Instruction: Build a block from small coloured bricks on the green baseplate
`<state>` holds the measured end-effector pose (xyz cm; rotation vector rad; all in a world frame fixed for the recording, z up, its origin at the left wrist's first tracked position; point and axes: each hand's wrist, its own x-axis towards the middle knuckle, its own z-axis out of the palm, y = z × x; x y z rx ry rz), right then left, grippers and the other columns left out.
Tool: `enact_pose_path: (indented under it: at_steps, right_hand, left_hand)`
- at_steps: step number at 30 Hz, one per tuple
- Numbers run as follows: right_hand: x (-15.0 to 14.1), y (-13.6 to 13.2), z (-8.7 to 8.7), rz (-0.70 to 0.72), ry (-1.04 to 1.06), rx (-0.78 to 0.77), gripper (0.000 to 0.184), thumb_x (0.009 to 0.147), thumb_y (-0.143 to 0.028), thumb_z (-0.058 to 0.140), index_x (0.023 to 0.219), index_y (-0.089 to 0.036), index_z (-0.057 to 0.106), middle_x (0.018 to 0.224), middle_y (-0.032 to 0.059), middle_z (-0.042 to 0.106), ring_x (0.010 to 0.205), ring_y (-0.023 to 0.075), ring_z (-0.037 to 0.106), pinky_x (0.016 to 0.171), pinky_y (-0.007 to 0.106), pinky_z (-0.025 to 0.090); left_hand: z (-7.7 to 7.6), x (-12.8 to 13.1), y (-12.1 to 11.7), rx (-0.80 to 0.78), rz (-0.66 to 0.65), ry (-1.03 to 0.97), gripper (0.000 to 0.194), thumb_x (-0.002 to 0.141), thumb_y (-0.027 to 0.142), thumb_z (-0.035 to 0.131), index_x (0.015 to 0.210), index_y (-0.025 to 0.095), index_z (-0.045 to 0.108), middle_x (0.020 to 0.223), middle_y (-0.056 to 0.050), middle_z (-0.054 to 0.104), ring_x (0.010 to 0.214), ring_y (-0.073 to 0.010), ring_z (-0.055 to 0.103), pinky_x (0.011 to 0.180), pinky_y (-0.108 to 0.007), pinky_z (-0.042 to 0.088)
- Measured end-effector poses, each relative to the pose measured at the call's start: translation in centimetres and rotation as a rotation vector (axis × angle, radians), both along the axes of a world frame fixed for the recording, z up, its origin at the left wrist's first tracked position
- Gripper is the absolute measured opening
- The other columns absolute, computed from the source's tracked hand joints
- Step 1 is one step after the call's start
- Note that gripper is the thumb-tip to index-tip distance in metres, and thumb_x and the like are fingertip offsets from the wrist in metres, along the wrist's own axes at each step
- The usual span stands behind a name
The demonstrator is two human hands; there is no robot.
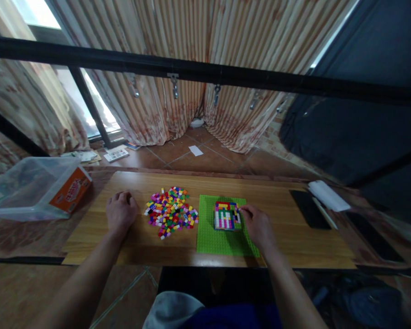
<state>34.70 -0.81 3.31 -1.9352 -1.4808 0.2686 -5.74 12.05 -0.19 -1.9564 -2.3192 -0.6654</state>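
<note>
A block of multicoloured toy building bricks [226, 217] is built up on a green baseplate [208, 244], with white and pink rows on its near side. My right hand [259, 226] is at the block's right edge. Its thumb and forefinger are pinched together there, and whatever is between them is too small to make out. Left of the baseplate spreads a pile of small loose bricks [173, 212] in many colours. Beside the pile, my left hand [121, 212] rests on the wooden board with its fingers curled in; no brick shows in it.
A clear plastic box [30, 187] with an orange label stands at the far left. On the right lie a black flat panel [308, 209], a white long object [329, 195] and a dark phone-like slab [375, 236]. A black bar [205, 71] with metal clips crosses beyond the table.
</note>
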Motion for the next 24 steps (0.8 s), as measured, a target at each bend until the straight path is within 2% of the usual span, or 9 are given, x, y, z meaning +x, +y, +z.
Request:
enact_pose_path:
  at_steps: [5, 11, 19, 24]
  right_hand:
    - [0.0, 0.4, -0.1, -0.022, 0.023, 0.006, 0.031, 0.086, -0.041, 0.049, 0.086, -0.02, 0.072, 0.085, 0.0091, 0.075, 0.076, 0.0228, 0.067, 0.072, 0.034, 0.048]
    - [-0.2, 0.7, -0.4, -0.05, 0.189, 0.023, 0.033, 0.082, -0.046, 0.054, 0.084, -0.018, 0.072, 0.083, 0.009, 0.075, 0.075, 0.0228, 0.068, 0.073, 0.035, 0.05]
    - [0.3, 0.4, -2.2, -0.073, 0.406, 0.048, 0.038, 0.081, -0.051, 0.058, 0.092, -0.017, 0.073, 0.088, 0.0101, 0.075, 0.079, 0.0237, 0.07, 0.074, 0.036, 0.053]
    - [0.1, 1.0, -3.4, -0.116, 0.586, 0.063, 0.045, 0.079, -0.057, 0.06, 0.09, -0.016, 0.072, 0.087, 0.0104, 0.076, 0.074, 0.0221, 0.069, 0.069, 0.034, 0.054]
  left_hand:
    - [-0.1, 0.0, 0.1, -0.001, -0.002, 0.01, 0.042, 0.086, 0.03, 0.04, 0.113, 0.011, 0.066, 0.121, -0.018, 0.063, 0.117, -0.0314, 0.055, 0.106, -0.042, 0.039]
    - [0.0, 0.0, 0.0, 0.015, -0.022, 0.034, 0.041, 0.086, 0.03, 0.04, 0.112, 0.011, 0.066, 0.119, -0.018, 0.065, 0.116, -0.032, 0.055, 0.105, -0.043, 0.04]
    - [0.3, 0.1, -0.1, 0.004, -0.013, 0.031, 0.042, 0.086, 0.03, 0.039, 0.112, 0.011, 0.066, 0.121, -0.019, 0.064, 0.116, -0.0326, 0.055, 0.105, -0.044, 0.04]
    - [0.4, 0.2, -0.1, -0.013, -0.02, 0.039, 0.043, 0.086, 0.03, 0.039, 0.113, 0.01, 0.066, 0.121, -0.019, 0.064, 0.115, -0.0327, 0.056, 0.105, -0.044, 0.041]
